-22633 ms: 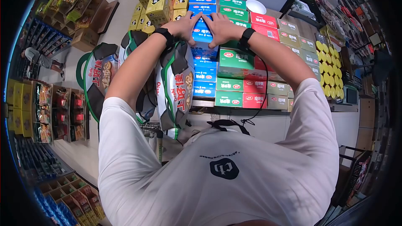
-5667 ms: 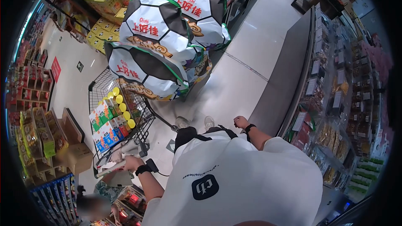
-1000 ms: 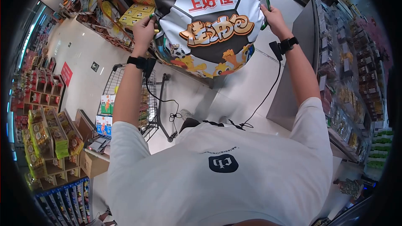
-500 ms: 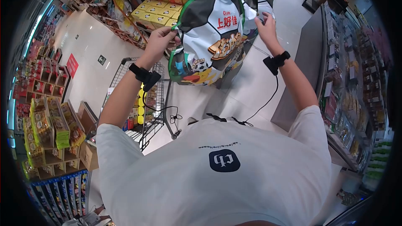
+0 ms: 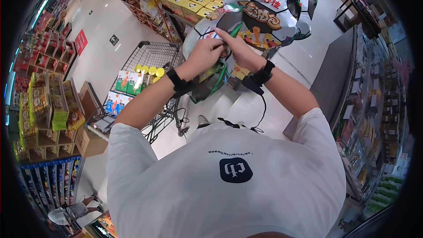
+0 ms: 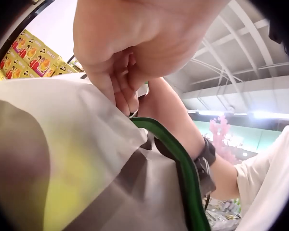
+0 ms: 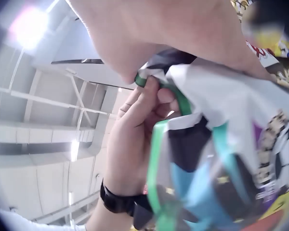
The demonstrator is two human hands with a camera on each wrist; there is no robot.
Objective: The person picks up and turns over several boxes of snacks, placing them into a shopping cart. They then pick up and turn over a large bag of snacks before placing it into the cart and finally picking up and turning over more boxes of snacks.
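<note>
— Head view first: where do the hands sit?

— Both meet at the top edge of the football-printed bag [image 5: 211,68], out in front of the chest. The left hand [image 5: 203,55] and the right hand [image 5: 239,52] are touching each other there, just below a second printed bag [image 5: 269,11] of the same kind that sits higher up by the yellow cartons [image 5: 189,4].

— What is each grip doing?

— On the left wrist view, the left hand [image 6: 135,48] has its fingers curled down, pinching the pale bag [image 6: 62,159] material right beside the green trim [image 6: 183,163]. On the right wrist view, the right hand [image 7: 183,29] fills the top of the picture, and the green edge [image 7: 173,94] seems to run under its fingers; that view is blurred, so I'd say it pinches the bag's rim rather than swear to it. The left hand's fingers [image 7: 144,108] show there too, closed on the same green strip.

— And around them?

— A shopping cart [image 5: 154,59] stands to the person's left, holding green and blue drink cartons [image 5: 128,88] and yellow round lids. Snack shelves [image 5: 44,105] line the far left, and a grey shelf unit [image 5: 335,75] runs along the right.
</note>
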